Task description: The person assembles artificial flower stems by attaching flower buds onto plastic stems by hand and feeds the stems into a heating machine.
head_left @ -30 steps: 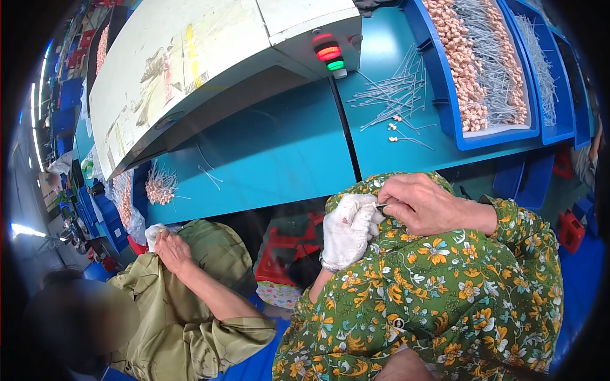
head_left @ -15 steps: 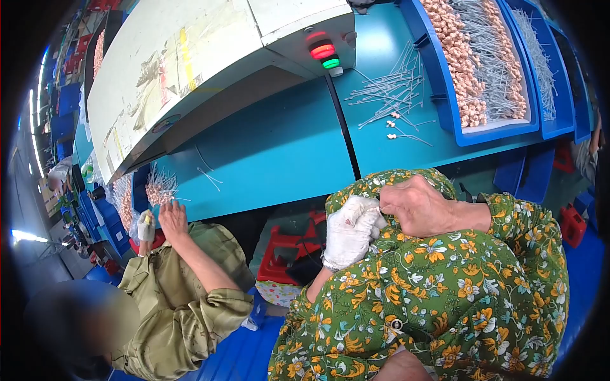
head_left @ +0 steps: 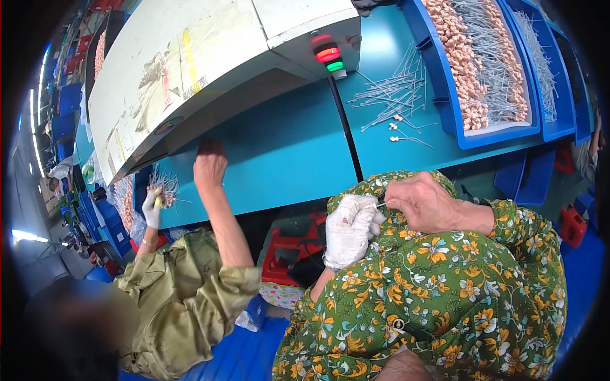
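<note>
My left hand [head_left: 348, 232], in a white glove, is closed in front of my chest. My right hand [head_left: 419, 202], bare, faces it with its fingers pinched together. A short stretch of a thin pale wire [head_left: 382, 204] shows in the small gap between them, gripped at both sides; its ends are hidden by my fingers. Beyond my hands, loose grey wires [head_left: 394, 92] lie scattered on the teal table [head_left: 286, 152]. A few of them near the table's front have small copper-coloured ends [head_left: 394, 127].
A blue bin [head_left: 445, 82] of wires with copper-coloured ends stands at the right, another blue bin [head_left: 540, 70] beside it. A white machine housing [head_left: 210, 57] with red and green lights overhangs the table. At left a co-worker's bare hand [head_left: 210, 166] reaches under it; their gloved hand [head_left: 152, 206] holds a wire bundle.
My hands have drawn slightly apart, so the wire between them now shows. The co-worker's bare hand has moved right and forward, under the housing, and their gloved hand has risen.
</note>
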The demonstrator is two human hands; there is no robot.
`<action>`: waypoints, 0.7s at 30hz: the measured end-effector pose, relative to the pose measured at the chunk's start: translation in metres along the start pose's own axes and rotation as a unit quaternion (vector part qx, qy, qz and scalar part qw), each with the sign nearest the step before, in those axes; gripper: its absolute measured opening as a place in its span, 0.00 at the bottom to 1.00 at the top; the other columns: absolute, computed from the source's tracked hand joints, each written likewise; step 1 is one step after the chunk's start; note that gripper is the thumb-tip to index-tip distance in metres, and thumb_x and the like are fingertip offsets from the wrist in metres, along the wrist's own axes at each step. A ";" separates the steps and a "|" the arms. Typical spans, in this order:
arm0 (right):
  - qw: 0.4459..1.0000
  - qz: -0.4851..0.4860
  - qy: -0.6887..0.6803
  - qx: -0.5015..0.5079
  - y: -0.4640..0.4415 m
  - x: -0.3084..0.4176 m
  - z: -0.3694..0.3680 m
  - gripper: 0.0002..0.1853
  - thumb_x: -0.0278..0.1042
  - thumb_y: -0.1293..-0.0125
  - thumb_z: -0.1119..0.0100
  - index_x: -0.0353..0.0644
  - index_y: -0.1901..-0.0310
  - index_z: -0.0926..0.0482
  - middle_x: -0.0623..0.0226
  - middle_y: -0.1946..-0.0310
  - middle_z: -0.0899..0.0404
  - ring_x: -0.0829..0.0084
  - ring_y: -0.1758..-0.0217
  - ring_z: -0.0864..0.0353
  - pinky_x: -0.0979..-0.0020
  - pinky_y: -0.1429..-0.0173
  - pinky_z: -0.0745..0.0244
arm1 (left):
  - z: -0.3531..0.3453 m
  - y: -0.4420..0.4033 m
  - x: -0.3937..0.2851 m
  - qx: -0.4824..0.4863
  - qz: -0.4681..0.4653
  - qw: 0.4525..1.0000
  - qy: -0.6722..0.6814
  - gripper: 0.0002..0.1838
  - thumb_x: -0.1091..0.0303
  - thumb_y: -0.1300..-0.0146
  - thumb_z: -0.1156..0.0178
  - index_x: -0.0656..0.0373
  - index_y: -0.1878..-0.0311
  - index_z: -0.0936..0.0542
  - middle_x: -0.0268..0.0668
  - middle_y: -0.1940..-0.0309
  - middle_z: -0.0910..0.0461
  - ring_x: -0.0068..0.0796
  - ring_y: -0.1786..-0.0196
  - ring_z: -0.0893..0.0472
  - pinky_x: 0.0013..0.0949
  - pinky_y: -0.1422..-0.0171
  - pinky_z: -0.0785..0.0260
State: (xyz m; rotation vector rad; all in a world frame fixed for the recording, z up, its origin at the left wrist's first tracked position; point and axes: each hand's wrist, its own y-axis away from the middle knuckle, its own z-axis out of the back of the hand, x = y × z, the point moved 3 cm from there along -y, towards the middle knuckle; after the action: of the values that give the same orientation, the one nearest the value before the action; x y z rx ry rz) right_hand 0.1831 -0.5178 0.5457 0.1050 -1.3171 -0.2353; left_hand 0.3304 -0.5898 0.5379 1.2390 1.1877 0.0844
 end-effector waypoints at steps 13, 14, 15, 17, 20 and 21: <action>0.997 -0.009 0.003 -0.075 0.002 -0.041 -0.006 0.05 0.26 0.42 0.45 0.34 0.71 0.23 0.53 0.74 0.26 0.56 0.66 0.26 0.61 0.62 0.31 | -0.008 -0.045 0.016 0.056 0.003 0.998 -0.005 0.09 0.75 0.38 0.47 0.64 0.55 0.28 0.35 0.72 0.23 0.14 0.76 0.28 0.16 0.74 0.36; 0.994 -0.040 0.017 -0.099 0.008 -0.058 -0.004 0.04 0.25 0.44 0.44 0.35 0.71 0.22 0.57 0.73 0.28 0.60 0.64 0.28 0.62 0.59 0.33 | -0.013 -0.056 0.022 0.085 0.006 0.996 -0.023 0.10 0.75 0.38 0.48 0.64 0.53 0.28 0.35 0.71 0.23 0.15 0.76 0.27 0.16 0.74 0.36; 0.988 -0.053 0.040 -0.141 0.013 -0.075 -0.003 0.03 0.24 0.44 0.44 0.34 0.72 0.22 0.57 0.73 0.29 0.60 0.64 0.28 0.62 0.60 0.33 | -0.017 -0.067 0.029 0.112 0.010 0.993 -0.042 0.12 0.76 0.39 0.48 0.65 0.51 0.29 0.36 0.70 0.23 0.15 0.76 0.27 0.16 0.73 0.36; 0.968 -0.077 0.087 -0.222 0.018 -0.113 0.000 0.02 0.22 0.46 0.43 0.34 0.74 0.22 0.58 0.74 0.30 0.60 0.65 0.29 0.61 0.60 0.33 | -0.021 -0.091 0.044 0.120 0.011 0.990 -0.075 0.22 0.77 0.42 0.47 0.67 0.43 0.35 0.39 0.62 0.23 0.18 0.73 0.26 0.18 0.73 0.34; 0.943 -0.062 0.191 -0.266 0.016 -0.147 0.005 0.09 0.20 0.47 0.41 0.37 0.62 0.24 0.59 0.70 0.31 0.60 0.62 0.31 0.62 0.57 0.36 | -0.025 -0.125 0.064 0.106 0.040 0.986 -0.119 0.33 0.77 0.45 0.42 0.68 0.36 0.43 0.45 0.51 0.27 0.23 0.64 0.23 0.22 0.68 0.30; 0.933 -0.056 0.220 -0.280 0.014 -0.154 0.005 0.12 0.20 0.47 0.41 0.38 0.59 0.25 0.59 0.68 0.31 0.60 0.61 0.31 0.62 0.56 0.36 | -0.026 -0.133 0.067 0.101 0.035 0.989 -0.101 0.34 0.77 0.45 0.41 0.69 0.36 0.43 0.45 0.50 0.28 0.25 0.62 0.23 0.23 0.65 0.29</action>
State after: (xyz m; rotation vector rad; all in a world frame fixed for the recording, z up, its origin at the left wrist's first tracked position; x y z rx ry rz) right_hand 0.1441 -0.4680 0.4042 -0.2421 -0.7601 -0.6401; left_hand 0.2723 -0.5837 0.3986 1.4314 0.9945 -0.1092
